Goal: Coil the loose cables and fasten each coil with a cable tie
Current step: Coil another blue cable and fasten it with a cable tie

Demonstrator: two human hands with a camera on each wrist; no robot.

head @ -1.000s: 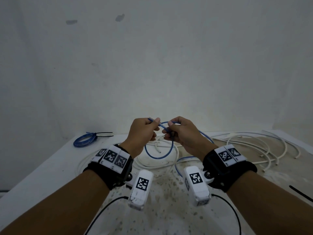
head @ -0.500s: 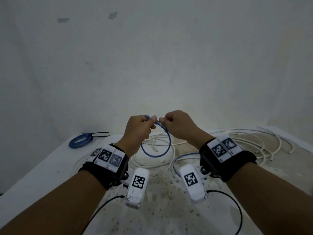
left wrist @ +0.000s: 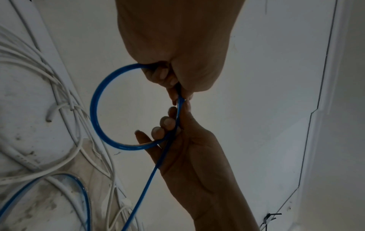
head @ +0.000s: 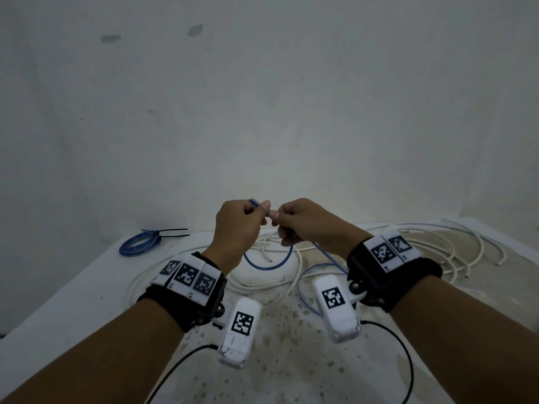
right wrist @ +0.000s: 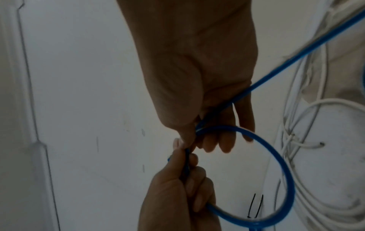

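Note:
A thin blue cable [head: 271, 265] hangs in one small loop between my two hands above the table. My left hand [head: 262, 208] pinches the cable near its cut end, which sticks up past the thumb. My right hand [head: 275, 214] pinches the same cable right beside it, fingertips almost touching. The left wrist view shows the blue loop [left wrist: 94, 109] running from my left hand [left wrist: 177, 92] round to my right hand [left wrist: 177, 123]. From my right hand [right wrist: 189, 143] the rest of the blue cable [right wrist: 296, 59] trails down to the table.
A finished blue coil [head: 137, 244] with black cable ties [head: 172, 232] lies at the table's back left. Loose white cables [head: 437, 246] sprawl over the middle and right of the stained white table [head: 73, 287]. A wall stands close behind. Black wrist-camera leads cross the near table.
Both hands have risen a little and come closer together, still holding the blue cable. The loop below them is now smaller and rounder.

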